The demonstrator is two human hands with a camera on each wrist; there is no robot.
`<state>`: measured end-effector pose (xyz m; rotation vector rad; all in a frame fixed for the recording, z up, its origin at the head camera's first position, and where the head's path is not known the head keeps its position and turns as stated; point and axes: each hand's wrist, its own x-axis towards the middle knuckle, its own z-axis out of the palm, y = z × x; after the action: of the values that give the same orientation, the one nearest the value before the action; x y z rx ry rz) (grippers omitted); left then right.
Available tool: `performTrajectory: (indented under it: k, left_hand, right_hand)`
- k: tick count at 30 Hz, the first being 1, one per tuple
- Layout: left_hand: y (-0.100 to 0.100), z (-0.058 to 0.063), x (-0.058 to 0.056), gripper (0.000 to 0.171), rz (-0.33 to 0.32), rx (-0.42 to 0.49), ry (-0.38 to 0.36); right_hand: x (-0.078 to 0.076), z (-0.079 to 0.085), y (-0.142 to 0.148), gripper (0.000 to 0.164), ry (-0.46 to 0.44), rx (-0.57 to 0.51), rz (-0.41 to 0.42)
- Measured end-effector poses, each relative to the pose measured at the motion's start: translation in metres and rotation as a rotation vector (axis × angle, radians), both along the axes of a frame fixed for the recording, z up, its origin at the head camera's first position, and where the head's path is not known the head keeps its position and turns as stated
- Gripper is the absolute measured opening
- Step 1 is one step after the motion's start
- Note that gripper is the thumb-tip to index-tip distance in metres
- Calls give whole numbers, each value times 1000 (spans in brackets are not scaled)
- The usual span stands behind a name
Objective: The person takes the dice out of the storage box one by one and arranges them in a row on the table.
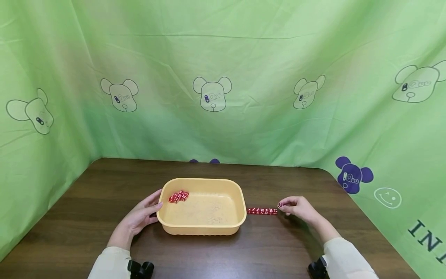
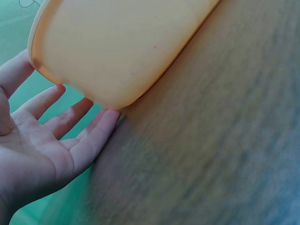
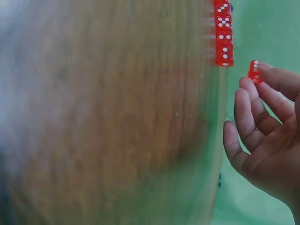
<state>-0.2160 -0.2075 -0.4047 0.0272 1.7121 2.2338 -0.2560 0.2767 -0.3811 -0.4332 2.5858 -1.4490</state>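
Note:
A pale yellow plastic tub point(image 1: 202, 230) stands on the table, with a small pile of red dice point(image 1: 179, 197) inside at its left end. My left hand point(image 1: 141, 215) holds the tub's left end, thumb over the rim and the other fingertips against the outer wall in the left wrist view. Beyond the tub's right side runs a straight row of red dice point(image 1: 262, 211) with white pips. At the row's right end, my right hand point(image 1: 299, 208) pinches a single red die point(image 3: 254, 71) between thumb and fingertip, its other fingers loosely bent.
The brown wooden table point(image 1: 278, 252) reaches back to a green cloth point(image 1: 258, 128) printed with bear heads, which hangs behind and on both sides. Part of the dice row lies right beside the tub's right wall.

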Motion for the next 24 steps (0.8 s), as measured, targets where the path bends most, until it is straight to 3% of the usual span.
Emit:
performTrajectory:
  k: [7, 17, 24]
  left_hand:
    - [1, 0, 0, 57, 1, -1, -4]
    - [1, 1, 0, 57, 2, 1, -1]
    - [0, 0, 0, 57, 3, -2, 0]
  right_hand:
    - [0, -5, 2, 24, -35, 10, -5]
    - [-3, -12, 2, 17, 21, 110, 21]
    - [-3, -14, 0, 15, 40, 124, 27]
